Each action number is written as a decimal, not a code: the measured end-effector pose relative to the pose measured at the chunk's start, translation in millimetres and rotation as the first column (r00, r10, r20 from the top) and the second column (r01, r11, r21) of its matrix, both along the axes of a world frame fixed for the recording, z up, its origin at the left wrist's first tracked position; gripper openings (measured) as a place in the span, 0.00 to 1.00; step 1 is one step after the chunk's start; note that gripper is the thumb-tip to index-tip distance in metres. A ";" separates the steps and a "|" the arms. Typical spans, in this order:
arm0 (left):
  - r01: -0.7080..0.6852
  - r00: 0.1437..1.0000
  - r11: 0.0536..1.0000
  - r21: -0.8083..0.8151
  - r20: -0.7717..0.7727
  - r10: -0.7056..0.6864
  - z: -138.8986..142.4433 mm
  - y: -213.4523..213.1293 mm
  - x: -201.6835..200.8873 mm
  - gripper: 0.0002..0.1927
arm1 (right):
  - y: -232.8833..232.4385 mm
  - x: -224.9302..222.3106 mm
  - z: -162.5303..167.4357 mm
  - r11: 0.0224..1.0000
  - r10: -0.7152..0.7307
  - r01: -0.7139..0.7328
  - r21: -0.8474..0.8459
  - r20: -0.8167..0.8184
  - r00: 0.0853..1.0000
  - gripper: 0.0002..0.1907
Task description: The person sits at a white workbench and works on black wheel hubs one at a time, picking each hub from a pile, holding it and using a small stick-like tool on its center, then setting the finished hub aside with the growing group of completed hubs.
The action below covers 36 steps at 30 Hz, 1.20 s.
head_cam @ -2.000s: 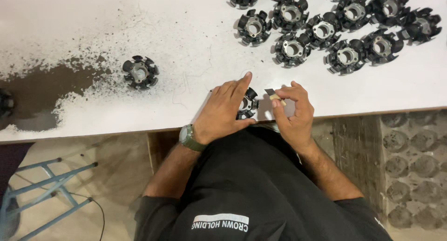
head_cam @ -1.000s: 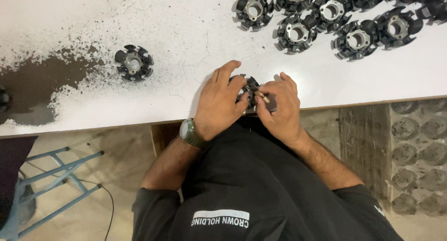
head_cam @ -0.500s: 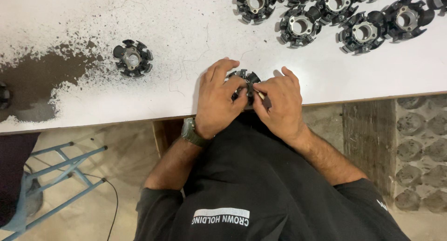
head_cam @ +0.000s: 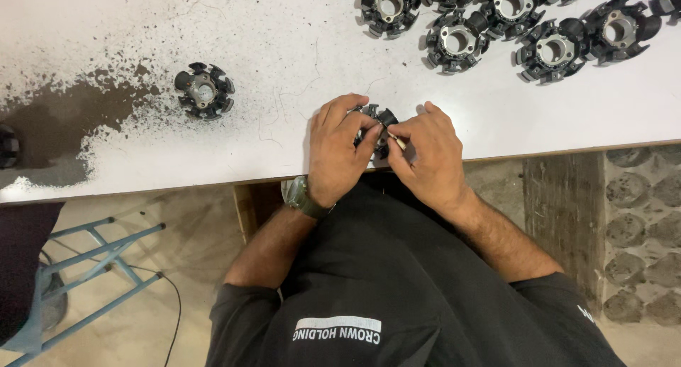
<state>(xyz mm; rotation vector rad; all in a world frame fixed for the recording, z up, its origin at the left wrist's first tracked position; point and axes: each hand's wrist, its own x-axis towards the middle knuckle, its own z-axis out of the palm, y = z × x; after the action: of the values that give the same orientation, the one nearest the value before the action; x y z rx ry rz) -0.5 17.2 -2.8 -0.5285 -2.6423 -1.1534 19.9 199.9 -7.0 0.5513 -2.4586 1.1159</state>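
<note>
left hand (head_cam: 339, 148) grips stator (head_cam: 376, 123) at near bench (head_cam: 284, 69) edge | right hand (head_cam: 425, 154) now pinches small pale piece onto it, both closed

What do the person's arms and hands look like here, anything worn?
Both hands bare, no gloves: left hand, right hand. A wristwatch with a dark metal band and round case sits on the left wrist. Forearms are bare; a black short-sleeved shirt covers the upper arms. No rings can be made out.
</note>
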 end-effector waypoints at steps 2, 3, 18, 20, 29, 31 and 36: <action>-0.013 1.000 1.000 0.001 -0.003 0.013 -0.3 0.6 0.4 0.05 | -0.3 -0.9 -1.0 1.000 -0.001 0.001 0.012 -0.006 1.000 0.11; -0.011 1.000 1.000 0.007 0.005 0.011 0.2 0.5 1.1 0.05 | 0.0 -0.7 -1.2 1.000 -0.002 0.002 0.019 -0.008 1.000 0.11; 0.024 0.999 1.000 0.018 0.022 -0.024 2.7 -5.3 0.0 0.06 | 1.8 5.7 -4.1 0.999 -0.025 0.024 -0.042 -0.017 1.000 0.13; 0.016 1.000 1.000 0.012 0.010 -0.016 1.7 -4.3 0.4 0.05 | 1.9 7.9 -3.8 0.998 -0.033 0.032 -0.050 -0.028 0.999 0.13; 0.003 1.000 1.000 -0.013 -0.013 -0.003 -0.2 -0.7 1.0 0.05 | 1.5 6.5 -5.0 1.000 -0.017 0.018 0.023 -0.048 0.999 0.15; 0.001 1.000 1.000 -0.016 -0.012 -0.001 -0.4 -0.2 1.0 0.05 | 1.6 5.1 -5.6 1.000 -0.015 0.016 0.025 -0.054 0.998 0.15; -0.002 1.000 1.000 -0.008 -0.007 0.002 -1.0 0.7 0.1 0.05 | 0.7 3.8 -6.4 0.998 -0.026 0.027 0.050 -0.036 0.999 0.14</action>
<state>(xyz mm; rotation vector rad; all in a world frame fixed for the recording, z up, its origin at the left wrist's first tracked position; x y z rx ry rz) -0.5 17.9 -3.8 -0.5300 -2.6420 -1.1394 23.6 200.6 -13.3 0.5471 -2.4618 1.0280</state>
